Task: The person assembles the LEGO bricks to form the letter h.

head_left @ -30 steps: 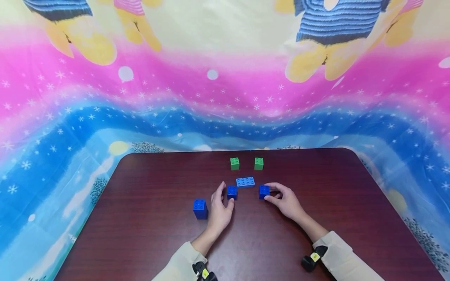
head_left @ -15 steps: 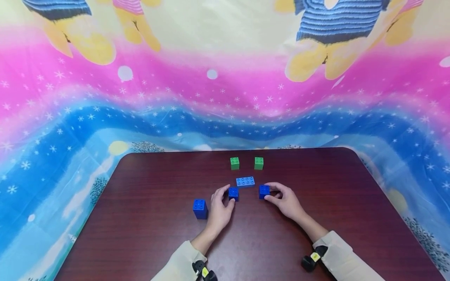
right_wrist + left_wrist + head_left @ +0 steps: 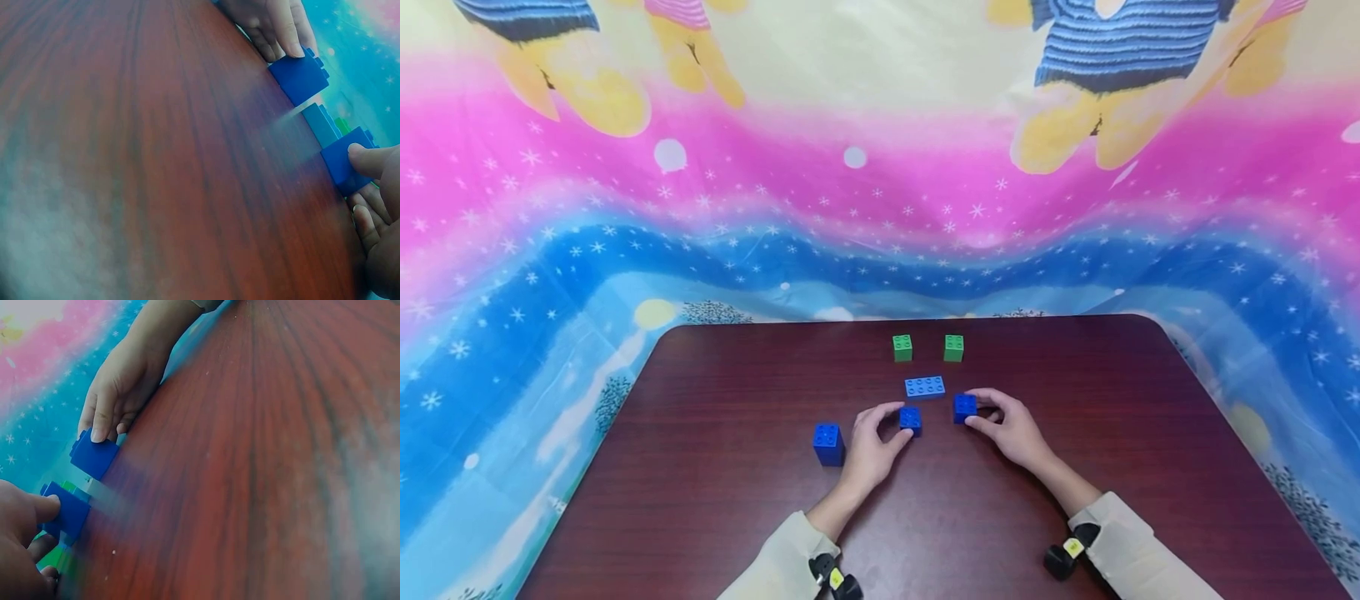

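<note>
My left hand (image 3: 871,446) pinches a dark blue square brick (image 3: 910,422) between thumb and fingers, low over the table. To its right, my right hand (image 3: 1015,432) pinches a matching dark blue brick (image 3: 965,408) in the same way. A gap separates the two bricks. Just beyond them lies a flat light blue brick (image 3: 924,387) with two rows of studs. In the left wrist view, the left thumb presses on the flat side of its brick (image 3: 70,515). The right wrist view has the right thumb against its own brick (image 3: 347,161).
Two green bricks (image 3: 902,348) stand apart near the table's far edge. A taller dark blue block (image 3: 828,445) stands upright left of the left hand. The dark reddish-brown table (image 3: 715,417) backs onto a printed curtain (image 3: 880,275).
My left hand has closed its fingers on the dark blue brick and shifted it right and slightly nearer to me. The right hand stays with its brick.
</note>
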The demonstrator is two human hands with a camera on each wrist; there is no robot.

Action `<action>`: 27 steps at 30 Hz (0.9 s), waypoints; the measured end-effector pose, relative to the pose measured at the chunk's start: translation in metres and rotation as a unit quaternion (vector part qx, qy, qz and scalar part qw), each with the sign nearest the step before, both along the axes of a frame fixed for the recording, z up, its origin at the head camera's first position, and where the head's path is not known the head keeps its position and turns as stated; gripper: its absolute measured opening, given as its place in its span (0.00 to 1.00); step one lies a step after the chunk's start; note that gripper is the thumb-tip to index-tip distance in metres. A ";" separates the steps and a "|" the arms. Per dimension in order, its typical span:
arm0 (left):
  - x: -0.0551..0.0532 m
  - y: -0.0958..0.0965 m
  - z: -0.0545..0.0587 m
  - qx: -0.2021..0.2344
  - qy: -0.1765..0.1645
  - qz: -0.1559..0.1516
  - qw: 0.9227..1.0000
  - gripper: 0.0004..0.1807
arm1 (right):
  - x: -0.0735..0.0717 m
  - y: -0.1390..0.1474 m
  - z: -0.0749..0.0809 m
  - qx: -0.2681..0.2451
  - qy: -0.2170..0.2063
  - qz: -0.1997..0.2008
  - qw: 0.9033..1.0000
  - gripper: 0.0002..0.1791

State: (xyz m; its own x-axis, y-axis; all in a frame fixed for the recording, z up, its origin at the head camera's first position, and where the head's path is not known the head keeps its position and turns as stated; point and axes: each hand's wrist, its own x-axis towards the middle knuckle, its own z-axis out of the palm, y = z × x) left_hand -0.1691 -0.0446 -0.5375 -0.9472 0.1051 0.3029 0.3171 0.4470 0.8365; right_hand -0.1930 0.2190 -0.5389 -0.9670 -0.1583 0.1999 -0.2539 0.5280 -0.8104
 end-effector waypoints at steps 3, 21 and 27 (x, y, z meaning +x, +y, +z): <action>0.002 0.000 0.001 -0.027 0.002 -0.012 1.000 0.21 | 0.000 0.000 0.000 0.001 0.000 -0.002 1.000 0.23; 0.011 0.006 0.009 -0.087 -0.017 -0.100 0.991 0.18 | 0.003 0.000 0.003 0.004 -0.012 -0.002 1.000 0.22; 0.011 0.004 0.007 -0.079 -0.023 -0.126 0.989 0.19 | 0.006 0.002 0.006 0.007 -0.013 -0.001 1.000 0.22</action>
